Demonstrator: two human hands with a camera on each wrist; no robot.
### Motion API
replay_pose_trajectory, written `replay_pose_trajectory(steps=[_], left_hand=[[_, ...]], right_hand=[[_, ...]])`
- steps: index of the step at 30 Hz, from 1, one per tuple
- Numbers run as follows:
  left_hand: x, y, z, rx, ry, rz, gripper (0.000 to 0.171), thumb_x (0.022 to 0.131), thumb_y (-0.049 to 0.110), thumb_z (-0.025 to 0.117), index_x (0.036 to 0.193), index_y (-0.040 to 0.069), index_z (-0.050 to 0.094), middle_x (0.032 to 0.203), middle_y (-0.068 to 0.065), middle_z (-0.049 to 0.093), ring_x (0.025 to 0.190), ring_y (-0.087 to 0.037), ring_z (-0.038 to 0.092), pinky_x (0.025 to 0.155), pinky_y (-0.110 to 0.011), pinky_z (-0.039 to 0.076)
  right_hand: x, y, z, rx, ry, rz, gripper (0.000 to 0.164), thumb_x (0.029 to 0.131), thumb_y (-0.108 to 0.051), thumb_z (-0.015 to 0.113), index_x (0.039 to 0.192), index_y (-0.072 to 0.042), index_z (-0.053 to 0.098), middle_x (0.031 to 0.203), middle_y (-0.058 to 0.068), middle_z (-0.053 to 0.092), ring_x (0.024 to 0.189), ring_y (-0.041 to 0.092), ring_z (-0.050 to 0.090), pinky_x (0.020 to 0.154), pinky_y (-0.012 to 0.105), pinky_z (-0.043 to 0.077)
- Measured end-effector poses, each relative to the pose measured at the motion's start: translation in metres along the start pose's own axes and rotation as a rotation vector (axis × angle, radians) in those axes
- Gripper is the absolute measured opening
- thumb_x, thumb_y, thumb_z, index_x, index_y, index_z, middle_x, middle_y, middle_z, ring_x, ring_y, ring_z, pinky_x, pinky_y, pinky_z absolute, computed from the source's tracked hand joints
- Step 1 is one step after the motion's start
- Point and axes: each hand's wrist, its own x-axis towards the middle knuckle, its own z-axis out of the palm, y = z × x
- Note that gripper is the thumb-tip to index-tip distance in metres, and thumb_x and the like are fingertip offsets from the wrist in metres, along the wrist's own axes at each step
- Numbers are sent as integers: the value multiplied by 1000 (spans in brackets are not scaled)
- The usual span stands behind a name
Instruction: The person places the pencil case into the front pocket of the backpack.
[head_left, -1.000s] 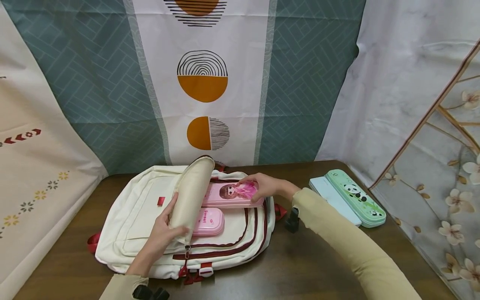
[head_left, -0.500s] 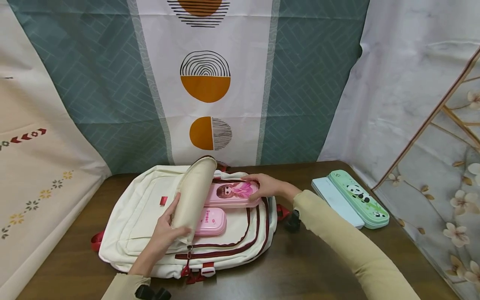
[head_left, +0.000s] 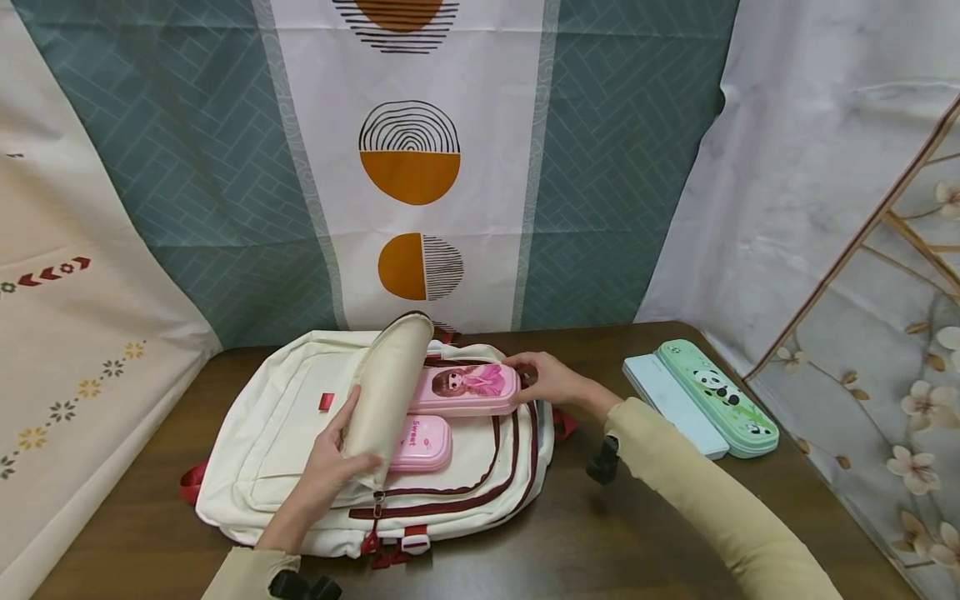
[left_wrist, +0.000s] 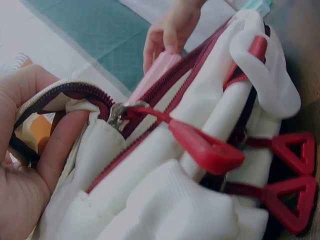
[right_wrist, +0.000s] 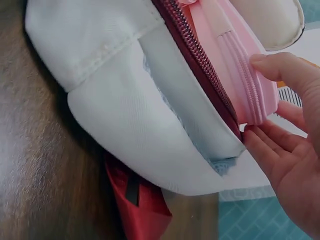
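A white backpack (head_left: 292,433) with dark red zips lies on the table. My left hand (head_left: 333,458) holds up its unzipped cream flap (head_left: 386,396), thumb on one side and fingers on the other; the flap's zip edge shows in the left wrist view. Beneath the flap, a pink pencil case (head_left: 468,392) with a doll picture is partly inside the opening, its left end hidden. At its right end is my right hand (head_left: 551,379), thumb and fingertips pinching the end edges, as the right wrist view shows. A smaller pink "Sweet" case (head_left: 423,442) lies nearer me, partly under the flap.
At the right of the brown table (head_left: 600,533) lie a green panda pencil case (head_left: 716,396) and a pale blue flat box (head_left: 675,404), side by side. Patterned cloths (head_left: 622,167) hang behind and at both sides. Red zip pulls (left_wrist: 207,147) dangle at the bag's near side.
My right hand has slid right, from over the doll pencil case to its right end. That case has shifted slightly left, deeper under the flap. My left hand keeps its hold.
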Motion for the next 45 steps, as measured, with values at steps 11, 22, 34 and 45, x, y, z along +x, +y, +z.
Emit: replay_pose_trajectory(steps=[11, 22, 34, 45], left_hand=[[1, 3, -3, -39, -27, 6, 100, 68, -6, 67, 146, 28, 15, 149, -8, 13, 114, -21, 31, 80, -19, 40], [2, 0, 0, -49, -45, -8, 99, 67, -6, 67, 146, 27, 17, 149, -7, 13, 114, -25, 31, 81, -22, 40], [2, -1, 0, -54, -49, -9, 99, 68, -5, 68, 146, 28, 17, 150, -5, 11, 116, -24, 29, 81, -24, 40], [2, 0, -1, -44, -51, -12, 98, 68, -4, 68, 146, 28, 17, 149, -6, 12, 116, -25, 29, 81, -25, 40]], right_hand=[[21, -6, 17, -36, -53, 5, 60, 72, -7, 74, 125, 4, 49, 112, 13, 55, 96, 19, 51, 85, 37, 46], [40, -14, 37, -129, -134, 42, 55, 75, -6, 71, 126, 0, 50, 116, 9, 54, 98, 19, 50, 86, 33, 45], [52, -16, 46, -135, -132, 19, 53, 75, -6, 71, 124, 1, 51, 116, 9, 55, 98, 20, 51, 85, 30, 44], [66, -27, 49, -234, -170, 26, 50, 73, -5, 72, 120, 3, 53, 112, 12, 58, 104, 23, 53, 90, 35, 43]])
